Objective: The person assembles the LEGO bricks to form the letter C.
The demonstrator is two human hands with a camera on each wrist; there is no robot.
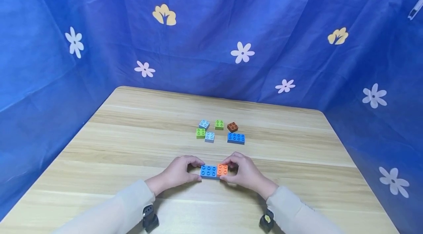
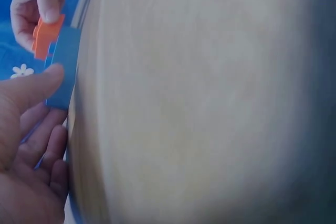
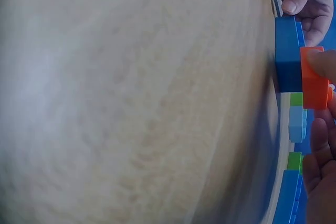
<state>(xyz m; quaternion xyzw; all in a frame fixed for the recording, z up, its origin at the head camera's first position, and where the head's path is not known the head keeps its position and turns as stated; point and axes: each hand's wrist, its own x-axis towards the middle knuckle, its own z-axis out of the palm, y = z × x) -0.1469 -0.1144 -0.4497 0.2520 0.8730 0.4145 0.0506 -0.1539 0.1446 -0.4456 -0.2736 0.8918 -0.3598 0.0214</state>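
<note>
A long blue toy building brick (image 1: 208, 171) lies on the table near its front, studs up. My left hand (image 1: 180, 172) holds its left end between thumb and fingers. In my right hand (image 1: 243, 171), thumb and fingers pinch a square orange brick (image 1: 222, 169). That orange brick sits over the blue brick's right end; in the left wrist view it looks slightly tilted against the blue brick (image 2: 65, 69). In the right wrist view the thumb presses on the orange brick's side (image 3: 313, 90), close on the studded face of the blue brick (image 3: 289, 56).
Farther back on the table (image 1: 148, 116) lie light blue bricks (image 1: 209, 137), green bricks (image 1: 219, 125), a brown brick (image 1: 232, 127) and another long blue brick (image 1: 236, 138). A blue patterned curtain (image 1: 205, 43) hangs around the table's back and sides.
</note>
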